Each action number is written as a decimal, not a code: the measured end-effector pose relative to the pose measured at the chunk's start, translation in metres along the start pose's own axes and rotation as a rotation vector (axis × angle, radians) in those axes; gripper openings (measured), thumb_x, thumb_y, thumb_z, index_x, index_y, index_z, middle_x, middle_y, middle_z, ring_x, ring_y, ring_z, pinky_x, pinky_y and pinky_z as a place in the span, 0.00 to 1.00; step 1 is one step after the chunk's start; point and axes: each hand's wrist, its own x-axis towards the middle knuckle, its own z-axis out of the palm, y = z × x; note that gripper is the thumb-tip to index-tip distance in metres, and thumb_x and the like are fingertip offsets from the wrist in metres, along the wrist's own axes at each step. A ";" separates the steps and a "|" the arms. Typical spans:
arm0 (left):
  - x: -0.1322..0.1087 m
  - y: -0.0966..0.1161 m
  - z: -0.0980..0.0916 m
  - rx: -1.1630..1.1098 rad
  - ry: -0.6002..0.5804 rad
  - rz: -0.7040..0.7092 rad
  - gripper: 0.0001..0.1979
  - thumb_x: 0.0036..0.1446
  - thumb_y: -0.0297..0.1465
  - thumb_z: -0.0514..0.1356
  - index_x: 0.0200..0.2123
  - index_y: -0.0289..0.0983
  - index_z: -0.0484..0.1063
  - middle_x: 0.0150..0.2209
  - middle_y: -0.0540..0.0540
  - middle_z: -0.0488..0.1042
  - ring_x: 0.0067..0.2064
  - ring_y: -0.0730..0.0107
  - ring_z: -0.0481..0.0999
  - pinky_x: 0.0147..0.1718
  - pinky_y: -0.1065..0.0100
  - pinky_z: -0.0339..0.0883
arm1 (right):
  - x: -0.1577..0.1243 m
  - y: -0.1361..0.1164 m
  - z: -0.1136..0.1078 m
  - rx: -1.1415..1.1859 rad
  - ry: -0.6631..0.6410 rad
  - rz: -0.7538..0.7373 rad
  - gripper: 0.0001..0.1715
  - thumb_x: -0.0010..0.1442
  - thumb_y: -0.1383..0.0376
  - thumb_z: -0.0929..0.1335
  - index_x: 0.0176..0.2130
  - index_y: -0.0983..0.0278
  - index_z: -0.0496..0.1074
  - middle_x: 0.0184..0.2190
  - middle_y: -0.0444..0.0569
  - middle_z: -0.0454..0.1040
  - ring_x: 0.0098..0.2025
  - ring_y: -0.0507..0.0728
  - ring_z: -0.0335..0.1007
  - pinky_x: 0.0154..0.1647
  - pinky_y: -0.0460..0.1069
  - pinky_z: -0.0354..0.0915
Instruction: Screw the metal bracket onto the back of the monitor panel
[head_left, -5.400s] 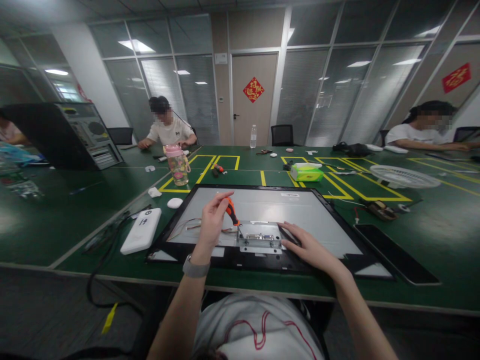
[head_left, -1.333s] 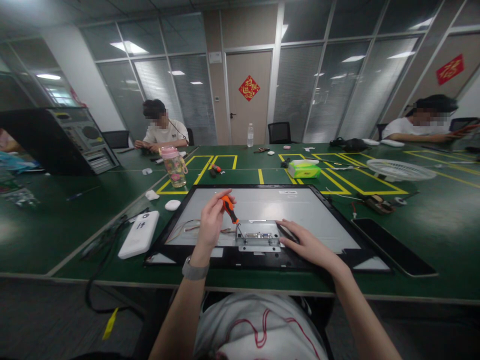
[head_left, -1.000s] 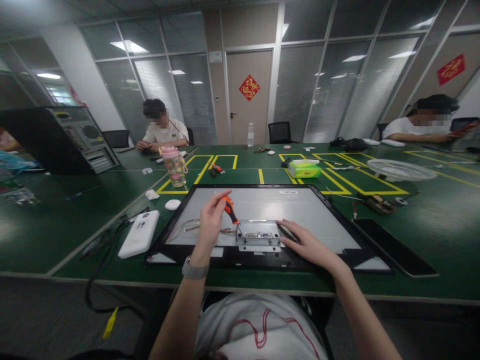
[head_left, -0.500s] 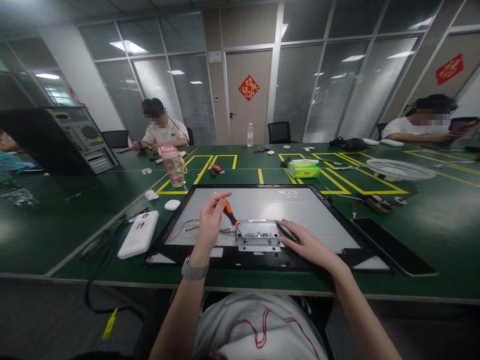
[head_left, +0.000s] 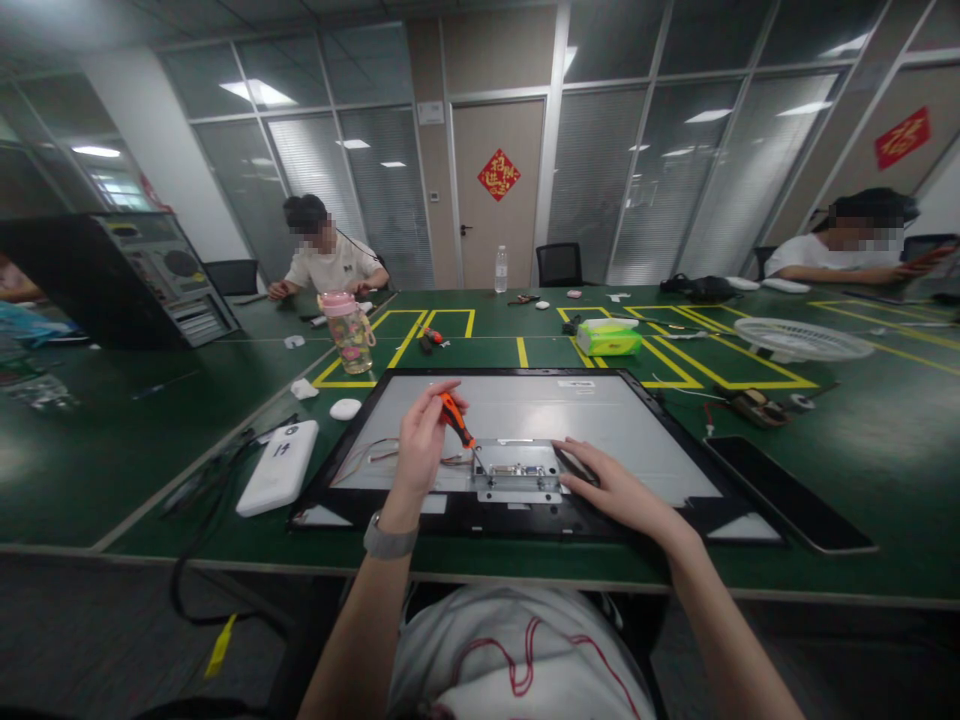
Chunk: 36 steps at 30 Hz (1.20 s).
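Head view: the screwdriver [head_left: 457, 419] leans with its tip at the left end of the metal bracket [head_left: 517, 456] on the panel [head_left: 630, 430], handle clamped in the left hand [head_left: 421, 440]; the right hand [head_left: 621, 498], apart, rests spread at the bracket's right end. Since half a second ago, the fingers have shifted on the handle while the tip stays put, suggesting turning at one spot. Beneath the panel spreads the table [head_left: 900, 430].
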 end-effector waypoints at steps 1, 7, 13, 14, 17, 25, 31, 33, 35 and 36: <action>0.000 0.001 0.001 -0.024 -0.007 -0.008 0.14 0.57 0.37 0.60 0.43 0.36 0.76 0.34 0.45 0.75 0.37 0.69 0.74 0.41 0.69 0.67 | 0.000 0.000 0.000 -0.001 -0.004 0.002 0.33 0.62 0.48 0.62 0.62 0.60 0.62 0.63 0.54 0.62 0.66 0.65 0.54 0.66 0.63 0.51; 0.001 -0.004 -0.005 0.121 0.029 0.058 0.13 0.53 0.38 0.64 0.38 0.37 0.79 0.35 0.47 0.72 0.34 0.72 0.71 0.37 0.71 0.66 | 0.000 -0.002 -0.001 -0.007 0.003 -0.001 0.32 0.62 0.49 0.63 0.61 0.59 0.63 0.62 0.54 0.63 0.65 0.65 0.55 0.66 0.63 0.51; 0.000 -0.007 -0.006 0.111 0.018 0.018 0.16 0.56 0.38 0.62 0.45 0.36 0.77 0.35 0.45 0.76 0.38 0.69 0.75 0.42 0.69 0.67 | 0.000 -0.003 -0.001 -0.013 -0.013 0.013 0.33 0.62 0.49 0.62 0.62 0.60 0.62 0.63 0.56 0.62 0.65 0.65 0.54 0.66 0.63 0.51; -0.001 -0.005 -0.004 0.088 0.013 0.006 0.16 0.56 0.39 0.62 0.45 0.36 0.76 0.36 0.44 0.77 0.39 0.68 0.75 0.43 0.68 0.67 | 0.000 -0.002 -0.001 -0.014 -0.015 0.012 0.34 0.62 0.49 0.62 0.62 0.60 0.62 0.63 0.55 0.61 0.66 0.65 0.54 0.66 0.63 0.51; -0.002 0.000 0.001 0.020 -0.011 -0.010 0.16 0.57 0.39 0.61 0.44 0.35 0.77 0.37 0.43 0.79 0.41 0.67 0.77 0.45 0.65 0.68 | 0.000 -0.002 -0.001 -0.013 -0.011 0.012 0.34 0.62 0.48 0.62 0.62 0.60 0.62 0.63 0.55 0.61 0.66 0.65 0.53 0.66 0.62 0.51; -0.001 -0.004 -0.003 0.056 -0.032 0.021 0.13 0.52 0.36 0.66 0.40 0.38 0.78 0.35 0.47 0.75 0.36 0.72 0.74 0.39 0.70 0.68 | 0.000 -0.003 -0.001 -0.008 -0.013 0.015 0.33 0.62 0.49 0.62 0.62 0.60 0.62 0.63 0.55 0.61 0.66 0.65 0.54 0.66 0.63 0.51; 0.000 -0.003 -0.005 0.045 -0.039 0.087 0.12 0.56 0.37 0.61 0.37 0.37 0.80 0.37 0.46 0.70 0.36 0.73 0.71 0.36 0.71 0.67 | 0.000 -0.001 -0.001 -0.003 -0.010 0.014 0.34 0.62 0.48 0.62 0.62 0.60 0.62 0.63 0.55 0.61 0.66 0.65 0.53 0.66 0.63 0.51; 0.000 -0.002 -0.004 -0.006 -0.048 0.052 0.15 0.57 0.37 0.58 0.41 0.36 0.79 0.40 0.44 0.72 0.39 0.70 0.73 0.39 0.69 0.69 | 0.000 -0.001 -0.001 -0.003 -0.014 0.009 0.34 0.62 0.48 0.62 0.62 0.61 0.62 0.63 0.56 0.61 0.66 0.65 0.53 0.66 0.63 0.51; 0.000 -0.002 -0.002 -0.025 -0.044 0.020 0.15 0.57 0.36 0.59 0.44 0.36 0.78 0.40 0.43 0.75 0.41 0.68 0.75 0.42 0.67 0.69 | 0.001 -0.002 -0.001 -0.006 -0.020 0.003 0.34 0.62 0.49 0.62 0.62 0.62 0.62 0.63 0.57 0.61 0.66 0.66 0.53 0.66 0.63 0.50; -0.001 -0.003 -0.002 -0.019 -0.039 0.011 0.15 0.57 0.35 0.60 0.45 0.36 0.78 0.40 0.43 0.76 0.41 0.67 0.75 0.44 0.66 0.69 | 0.001 -0.002 -0.001 -0.008 -0.023 0.001 0.35 0.62 0.49 0.62 0.62 0.63 0.62 0.63 0.58 0.61 0.66 0.66 0.53 0.66 0.63 0.50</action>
